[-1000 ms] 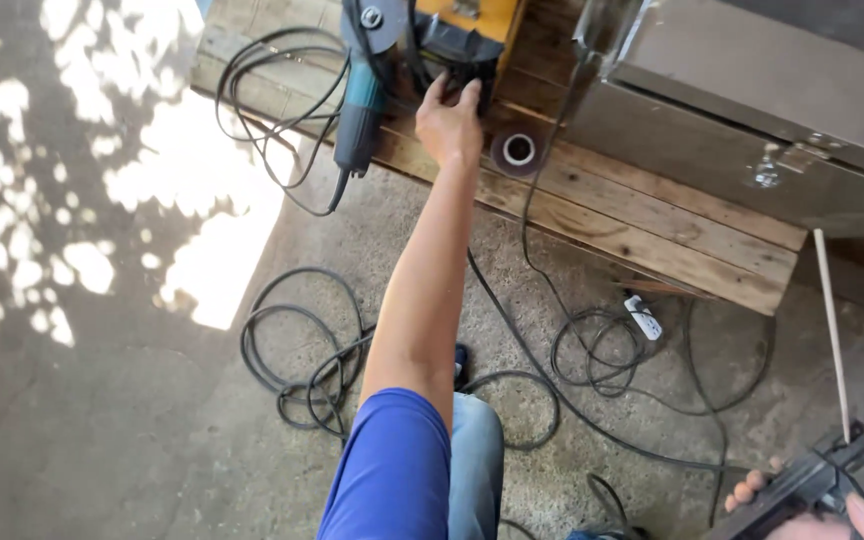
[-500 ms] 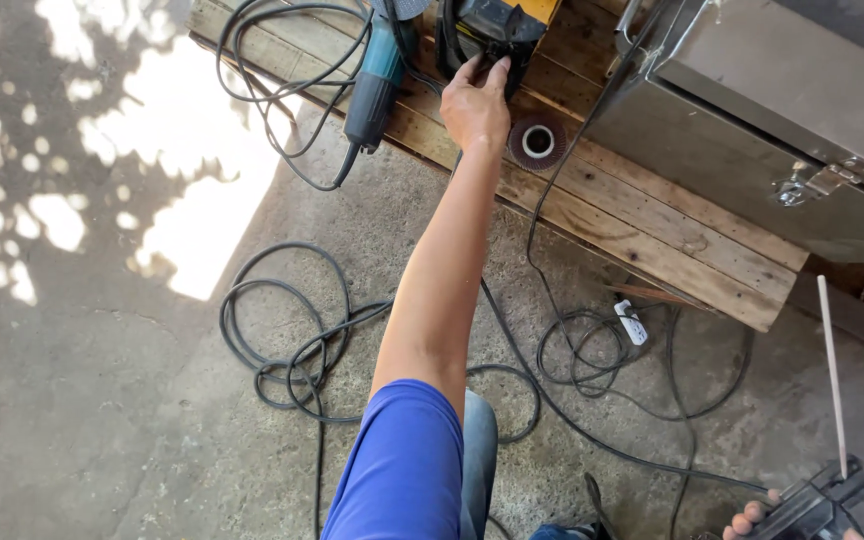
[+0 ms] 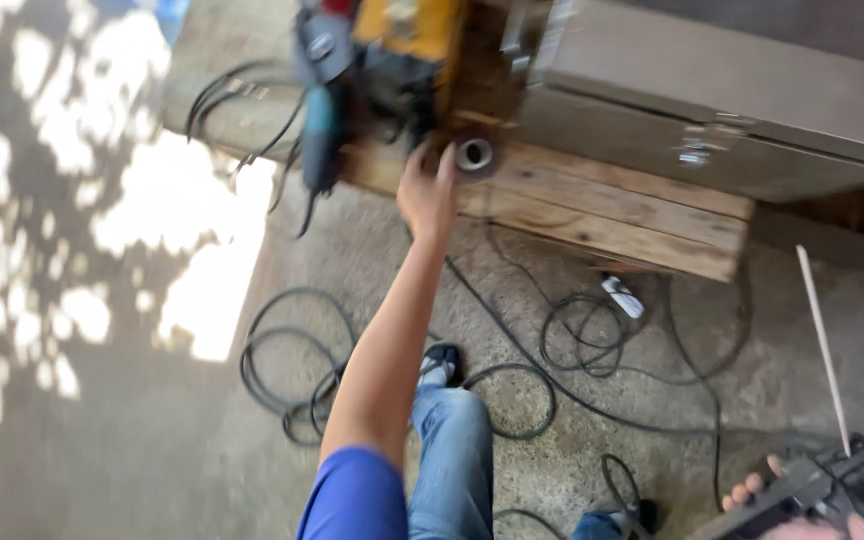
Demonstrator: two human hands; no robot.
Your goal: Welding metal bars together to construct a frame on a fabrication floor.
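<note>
Fingers [image 3: 445, 165] spread beside tape roll [image 3: 473, 154]

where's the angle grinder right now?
Head view, upper left: the angle grinder lies on the wooden pallet, just left of the yellow machine, with the left hand nearby.

Wooden pallet [image 3: 592, 215] of rough planks sits on the concrete floor [image 3: 132, 440]. On the pallet: a yellow machine [image 3: 414, 35], a teal angle grinder [image 3: 320, 125] lying lengthwise, a small dark ring-shaped piece [image 3: 473, 155], and a grey metal box [image 3: 722, 110]. On the floor beside my feet: loose coils of black cable [image 3: 292, 385], more loops [image 3: 582, 340], and a white plug [image 3: 624, 297] near the pallet's edge.
</note>
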